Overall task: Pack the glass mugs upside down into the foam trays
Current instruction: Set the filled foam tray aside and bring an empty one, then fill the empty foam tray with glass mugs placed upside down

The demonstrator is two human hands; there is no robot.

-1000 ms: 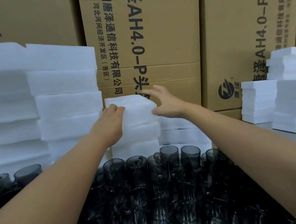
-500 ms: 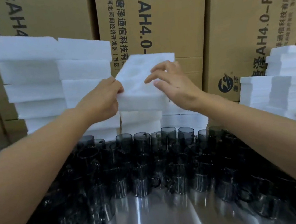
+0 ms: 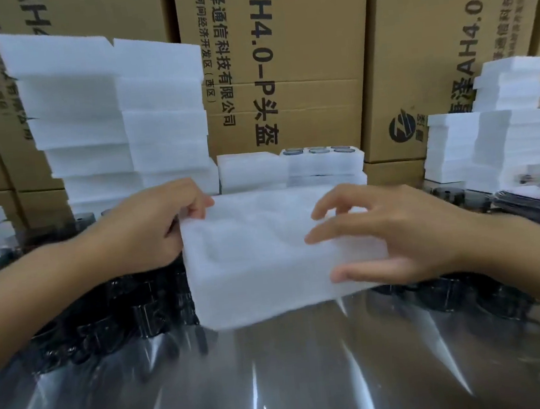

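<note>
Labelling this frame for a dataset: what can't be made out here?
Head view only.
- foam tray: motion blur; pocket count unclear.
- glass mugs: dark, blurred, partly behind the tray; count, orientation unclear.
- left hand: grip on tray's corner blurred.
- rear tray: only round tops show, too small.

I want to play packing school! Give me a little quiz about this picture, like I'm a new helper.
1. True or false: the pockets of the foam tray being held are already full.
2. Pick one. The tray is held by: A) the left hand alone, B) the right hand alone, C) both hands.
3. Fill in: behind the white foam stacks stand big brown ____.

Key
1. False: its pockets look empty.
2. C
3. cardboard boxes
</note>
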